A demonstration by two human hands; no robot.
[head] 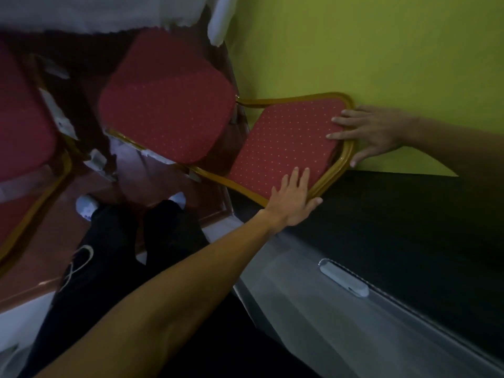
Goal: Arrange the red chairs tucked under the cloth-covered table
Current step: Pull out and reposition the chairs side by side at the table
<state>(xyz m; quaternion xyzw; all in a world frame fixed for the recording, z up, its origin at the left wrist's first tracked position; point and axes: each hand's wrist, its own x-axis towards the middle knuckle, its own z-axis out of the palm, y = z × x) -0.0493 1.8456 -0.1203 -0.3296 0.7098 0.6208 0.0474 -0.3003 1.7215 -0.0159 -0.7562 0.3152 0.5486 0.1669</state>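
Note:
A red chair with a dotted cushion and a gold metal frame stands in the middle of the view; its seat (166,105) points toward the white tablecloth (95,12) at the top. My left hand (293,200) grips the lower corner of the chair's backrest (283,145), fingers over the red padding. My right hand (368,132) holds the backrest's top edge, fingers spread across the gold frame. A second red chair (21,118) shows at the left edge, partly cut off.
A yellow-green wall (381,50) runs close behind the chair's back on the right. Below it lie a dark panel and a sheer white curtain (313,309) with a grey handle (343,279). My legs and white shoes stand on the reddish floor (41,255).

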